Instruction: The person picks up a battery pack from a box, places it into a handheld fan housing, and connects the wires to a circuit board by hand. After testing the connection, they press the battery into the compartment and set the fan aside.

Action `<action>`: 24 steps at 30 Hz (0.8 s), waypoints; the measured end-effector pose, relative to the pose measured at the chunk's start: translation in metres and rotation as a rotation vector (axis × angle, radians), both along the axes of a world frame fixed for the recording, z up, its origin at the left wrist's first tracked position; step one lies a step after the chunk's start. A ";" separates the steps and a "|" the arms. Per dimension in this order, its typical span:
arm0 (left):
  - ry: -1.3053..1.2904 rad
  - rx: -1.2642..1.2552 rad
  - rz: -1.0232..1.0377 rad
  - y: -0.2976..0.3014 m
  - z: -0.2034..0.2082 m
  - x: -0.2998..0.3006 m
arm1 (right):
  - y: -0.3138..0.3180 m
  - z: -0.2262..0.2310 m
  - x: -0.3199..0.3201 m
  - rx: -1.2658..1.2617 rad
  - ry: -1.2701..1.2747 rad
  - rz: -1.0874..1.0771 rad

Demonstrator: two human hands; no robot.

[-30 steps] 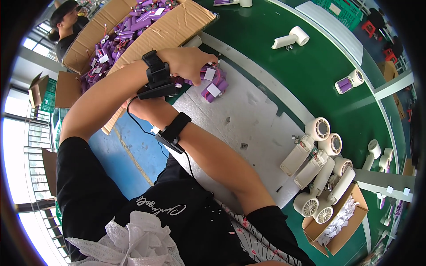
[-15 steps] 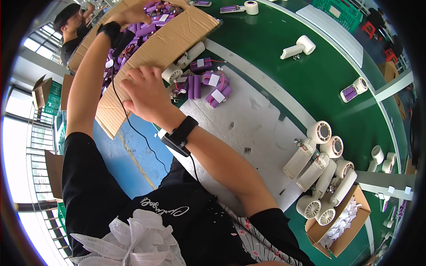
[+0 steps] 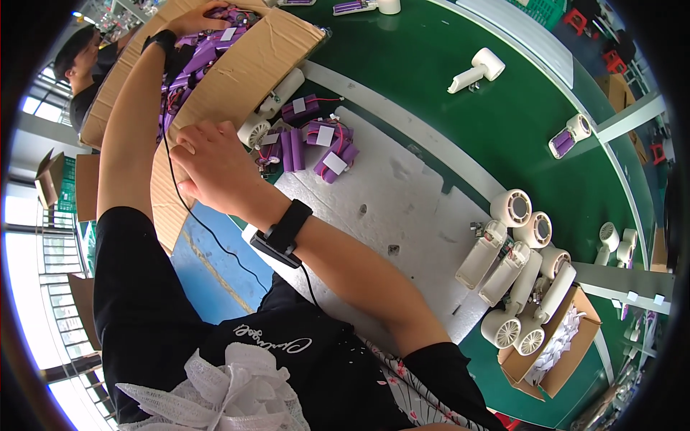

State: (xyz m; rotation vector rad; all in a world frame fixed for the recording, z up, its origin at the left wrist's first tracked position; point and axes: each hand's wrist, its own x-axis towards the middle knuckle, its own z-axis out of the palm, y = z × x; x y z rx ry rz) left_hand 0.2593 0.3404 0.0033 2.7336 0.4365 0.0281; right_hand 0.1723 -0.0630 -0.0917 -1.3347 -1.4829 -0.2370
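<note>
A large cardboard box (image 3: 248, 68) at the upper left holds many purple battery packs (image 3: 192, 66) with wires and white labels. My left hand (image 3: 192, 20) reaches over these packs at the box's far end, thumb and fingers apart; no lifted pack shows in it. At the near side, my right hand (image 3: 219, 167) has its fingers curled on the cardboard flap, gripping it. Just right of that hand, several more purple packs (image 3: 334, 154) with red wires lie beside a white fan part (image 3: 255, 131) on a white foam sheet (image 3: 374, 208).
White handheld fan bodies (image 3: 503, 269) cluster on the right, near a small carton (image 3: 557, 373) of white pieces. More fan parts (image 3: 478, 70) lie along the green conveyor belt (image 3: 402, 65). Another person (image 3: 83, 65) is beyond the box. Black cables (image 3: 208, 226) trail from my wrists.
My left hand has moved farther over the packs, and its thumb and fingers now spread apart. My right hand stays on the flap. The whole view has shifted slightly.
</note>
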 end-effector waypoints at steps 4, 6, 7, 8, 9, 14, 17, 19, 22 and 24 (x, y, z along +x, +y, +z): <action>0.306 0.192 -0.062 -0.115 0.024 0.057 | -0.005 -0.013 0.022 -0.027 0.007 -0.045; 0.333 0.273 -0.018 -0.112 0.032 0.045 | -0.006 -0.007 0.016 0.001 0.025 -0.013; 0.358 0.349 0.008 -0.109 0.032 0.046 | -0.006 -0.007 0.015 -0.002 0.023 -0.013; 0.382 0.424 0.029 -0.106 0.031 0.050 | -0.006 -0.008 0.015 -0.001 0.019 -0.021; 0.382 0.431 0.044 -0.083 0.030 0.045 | -0.004 -0.005 0.010 0.014 0.013 -0.009; 0.266 0.348 -0.042 -0.033 0.006 0.042 | -0.005 -0.003 0.009 0.019 0.014 -0.011; 0.311 0.320 -0.018 -0.042 0.007 0.049 | -0.007 -0.004 0.015 -0.002 0.015 -0.011; 0.220 0.246 -0.294 -0.054 0.012 0.052 | -0.007 -0.004 0.016 -0.013 0.018 -0.009; 0.076 0.131 -0.683 -0.065 0.024 0.044 | -0.007 -0.003 0.013 0.000 0.009 -0.024; -0.029 0.050 -0.941 -0.071 0.027 0.040 | -0.006 -0.003 0.013 -0.001 0.008 -0.021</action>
